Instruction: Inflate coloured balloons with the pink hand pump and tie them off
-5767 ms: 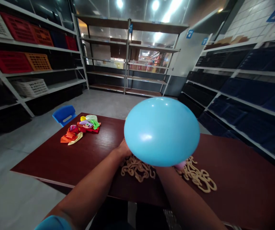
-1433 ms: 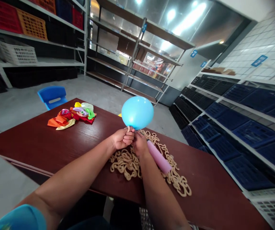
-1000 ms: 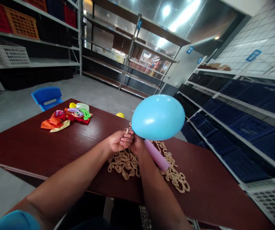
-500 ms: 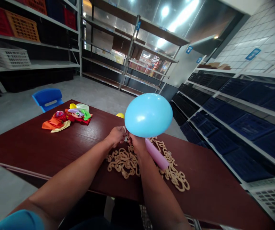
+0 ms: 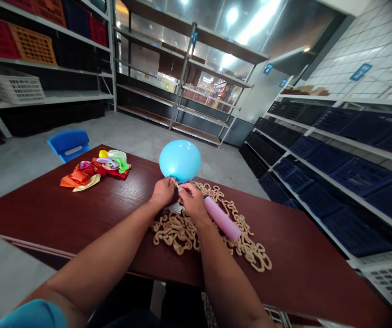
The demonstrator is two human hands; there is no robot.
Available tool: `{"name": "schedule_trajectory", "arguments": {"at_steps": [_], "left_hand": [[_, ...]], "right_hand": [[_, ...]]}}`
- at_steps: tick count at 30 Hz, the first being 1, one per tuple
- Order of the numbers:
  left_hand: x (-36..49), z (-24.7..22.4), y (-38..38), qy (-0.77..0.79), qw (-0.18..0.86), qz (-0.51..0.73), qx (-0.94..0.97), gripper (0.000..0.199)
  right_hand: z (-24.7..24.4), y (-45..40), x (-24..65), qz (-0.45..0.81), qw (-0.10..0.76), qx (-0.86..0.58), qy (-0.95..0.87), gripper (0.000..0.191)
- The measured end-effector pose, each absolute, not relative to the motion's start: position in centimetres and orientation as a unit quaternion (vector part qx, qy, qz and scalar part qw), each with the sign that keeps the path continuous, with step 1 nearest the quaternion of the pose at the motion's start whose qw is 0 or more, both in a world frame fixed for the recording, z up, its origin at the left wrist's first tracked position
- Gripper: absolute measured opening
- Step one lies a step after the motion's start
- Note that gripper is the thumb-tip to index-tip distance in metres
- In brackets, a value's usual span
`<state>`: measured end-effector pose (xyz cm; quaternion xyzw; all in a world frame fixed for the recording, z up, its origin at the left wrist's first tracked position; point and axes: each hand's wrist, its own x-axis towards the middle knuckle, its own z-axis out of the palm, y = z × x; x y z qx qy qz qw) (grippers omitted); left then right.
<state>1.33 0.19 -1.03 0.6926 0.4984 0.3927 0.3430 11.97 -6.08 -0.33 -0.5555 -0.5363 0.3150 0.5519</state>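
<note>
An inflated light-blue balloon (image 5: pixel 180 159) stands above the far edge of the table, its lower end at my hands. My left hand (image 5: pixel 163 191) is closed just under it, apparently around the balloon's neck. Close beside it, my right hand (image 5: pixel 193 200) pinches a thin pale strand (image 5: pixel 175 183) that runs between both hands; what it is made of is too small to tell. Beneath my hands lies a tangle of tan, curly, rope-like pieces (image 5: pixel 177 232). A pink cylinder (image 5: pixel 222 218) rests on them, next to my right wrist.
The dark red table (image 5: pixel 114 214) bears a pile of flat coloured balloons (image 5: pixel 95 168) at the left. Behind its left corner stands a blue chair (image 5: pixel 69 143). Shelves with crates (image 5: pixel 32 43) line the left, and dark blue bins (image 5: pixel 360 182) fill the right shelves.
The blue balloon has swung left and away from me, now pointing forward and looking smaller. My right hand has turned, so its fingers show beside my left. The yellow round thing is out of sight.
</note>
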Motion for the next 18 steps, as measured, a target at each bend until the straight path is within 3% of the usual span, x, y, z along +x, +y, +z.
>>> {"name": "schedule_trajectory", "arguments": {"at_steps": [10,15,18], "left_hand": [[1.9,-2.1,-0.5,0.466,0.256,0.335,0.778,0.027],[2.0,-2.0,-0.9,0.471,0.251,0.313,0.786,0.022],[1.9,-1.7,-1.3,0.474,0.245,0.310,0.787,0.022]], "right_hand": [[1.0,-6.5,13.3,0.117,0.487,-0.514,-0.697,0.016],[-0.2,-6.0,13.2,0.207,0.525,-0.546,-0.619,0.012],[-0.8,-5.8,13.2,0.311,0.551,-0.571,-0.522,0.023]]}}
